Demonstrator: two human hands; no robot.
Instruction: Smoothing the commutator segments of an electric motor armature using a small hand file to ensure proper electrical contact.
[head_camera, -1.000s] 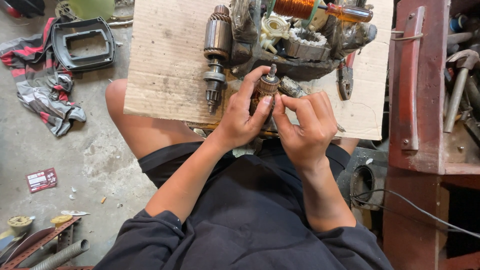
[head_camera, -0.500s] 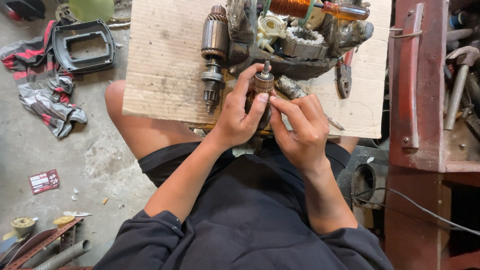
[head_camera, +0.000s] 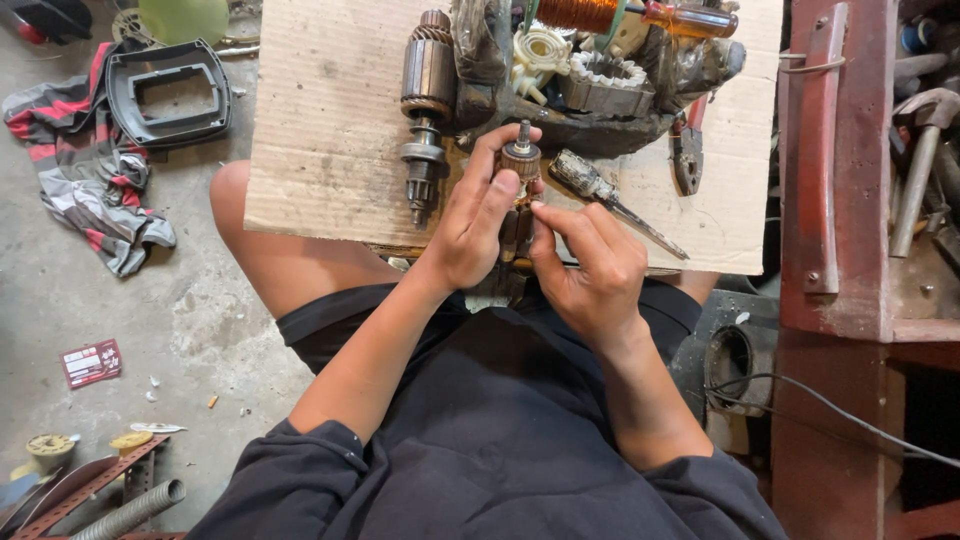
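Copper-wound small armature (head_camera: 520, 165) is sitting upright over the cardboard (head_camera: 320, 120) edge, w/ left hand (head_camera: 478, 225) wrapping it tight, right hand (head_camera: 590, 265) fingertips pinching its side. Best keeping it steady, working slowly; larger armature (head_camera: 428, 75) lying nearby.

Right hand (head_camera: 590, 265) slid lower beside small armature (head_camera: 519, 170); left hand (head_camera: 478, 215) grip unchanged.

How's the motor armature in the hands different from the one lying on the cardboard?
The held armature stands upright, gripped by the left hand and right hand; the lying armature rests untouched on the cardboard. The held armature is mostly hidden by fingers; the lying armature shows whole. Both are brown, with steel shafts.
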